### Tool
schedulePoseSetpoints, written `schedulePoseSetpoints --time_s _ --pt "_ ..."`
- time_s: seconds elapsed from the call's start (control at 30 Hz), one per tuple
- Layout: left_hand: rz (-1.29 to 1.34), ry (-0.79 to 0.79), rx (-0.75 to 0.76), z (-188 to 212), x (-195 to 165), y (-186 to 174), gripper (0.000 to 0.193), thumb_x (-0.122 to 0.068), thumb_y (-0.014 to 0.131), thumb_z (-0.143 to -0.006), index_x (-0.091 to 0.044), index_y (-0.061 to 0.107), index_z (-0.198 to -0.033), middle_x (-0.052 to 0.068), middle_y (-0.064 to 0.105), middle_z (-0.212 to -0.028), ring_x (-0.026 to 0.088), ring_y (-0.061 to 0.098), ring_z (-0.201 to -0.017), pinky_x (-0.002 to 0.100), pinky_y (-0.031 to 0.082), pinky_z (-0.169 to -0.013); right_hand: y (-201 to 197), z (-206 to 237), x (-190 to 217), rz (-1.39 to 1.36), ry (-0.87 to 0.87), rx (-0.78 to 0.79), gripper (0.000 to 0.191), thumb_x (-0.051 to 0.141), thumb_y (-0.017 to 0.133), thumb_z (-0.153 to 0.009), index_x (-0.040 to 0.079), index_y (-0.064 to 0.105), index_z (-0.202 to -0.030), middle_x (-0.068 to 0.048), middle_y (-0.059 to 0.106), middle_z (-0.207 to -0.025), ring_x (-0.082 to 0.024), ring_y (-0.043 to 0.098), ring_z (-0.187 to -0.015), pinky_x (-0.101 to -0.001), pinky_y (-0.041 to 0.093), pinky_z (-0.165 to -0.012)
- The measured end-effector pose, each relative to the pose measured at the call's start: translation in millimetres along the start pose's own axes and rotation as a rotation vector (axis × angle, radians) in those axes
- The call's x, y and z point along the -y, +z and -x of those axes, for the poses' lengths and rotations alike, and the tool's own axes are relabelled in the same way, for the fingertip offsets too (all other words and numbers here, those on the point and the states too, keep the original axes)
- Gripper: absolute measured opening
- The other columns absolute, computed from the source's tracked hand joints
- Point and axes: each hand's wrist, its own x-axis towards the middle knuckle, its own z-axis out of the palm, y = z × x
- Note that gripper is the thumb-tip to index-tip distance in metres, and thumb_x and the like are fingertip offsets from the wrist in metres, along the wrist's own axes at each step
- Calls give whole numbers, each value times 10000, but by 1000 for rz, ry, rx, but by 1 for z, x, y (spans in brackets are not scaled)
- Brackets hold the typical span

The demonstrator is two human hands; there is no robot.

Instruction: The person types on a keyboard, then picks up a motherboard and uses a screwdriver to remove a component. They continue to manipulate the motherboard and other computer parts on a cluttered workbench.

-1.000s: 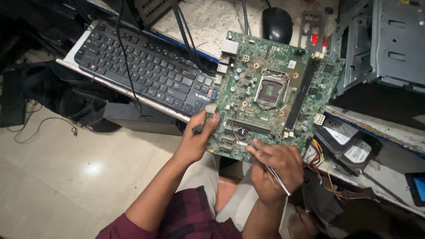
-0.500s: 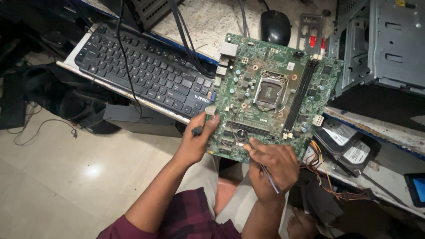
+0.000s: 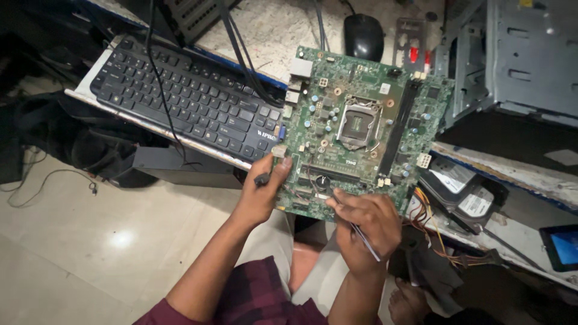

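A green motherboard (image 3: 361,129) with a central processor socket is held tilted over my lap. My left hand (image 3: 262,195) grips its lower left corner, thumb on top. My right hand (image 3: 367,222) rests on the board's lower edge and holds a thin metal tool (image 3: 364,235) like a pen, its tip near the small components there.
A black keyboard (image 3: 180,99) lies on the desk edge to the left, with cables across it. A black mouse (image 3: 363,36) sits behind the board. A grey computer case (image 3: 524,54) stands at right, a hard drive (image 3: 463,192) and loose wires below it. Tiled floor lies at left.
The board and both hands have stayed nearly still; my right hand shifted slightly along the lower edge with the tool.
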Motion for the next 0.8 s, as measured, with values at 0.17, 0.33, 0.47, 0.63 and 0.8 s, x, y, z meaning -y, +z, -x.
schedulePoseSetpoints --time_s 0.17,0.33,0.47,0.63,0.8 --pt "-12 34 0 -1 1 0 348 -312 499 -1098 13 622 -1118 -4 628 -949 67 519 -906 271 474 -818 3 1 1 11 17 -170 207 -37 777 -891 62 595 -891 -134 760 -1002 -250 710 -850 -328 564 -767" --pt "-86 12 -40 0 5 0 350 -304 507 -1107 21 629 -1067 9 599 -876 81 491 -854 282 462 -772 4 0 4 12 134 -274 155 39 780 -943 19 631 -980 -153 751 -1041 -278 740 -953 -339 573 -865" --pt "-91 68 -35 -2 9 -1 353 -307 507 -1079 25 621 -1119 22 672 -936 81 542 -893 277 485 -823 -4 -3 11 14 211 -302 150 35 772 -975 -6 636 -1022 -157 743 -1116 -278 742 -1029 -327 583 -913" --pt "-127 97 -124 -2 7 4 351 -281 539 -1063 34 654 -1166 50 683 -1025 93 561 -980 284 463 -914 -22 -12 12 132 187 -245 155 14 792 -915 1 717 -1050 -159 723 -1140 -280 722 -1069 -349 581 -940" --pt "-67 46 -44 1 -6 3 329 -278 510 -1065 12 655 -1126 42 693 -955 100 572 -904 290 485 -848 -57 -21 0 247 145 -182 207 6 796 -907 -1 737 -1105 -150 730 -1137 -243 721 -1080 -343 580 -958"
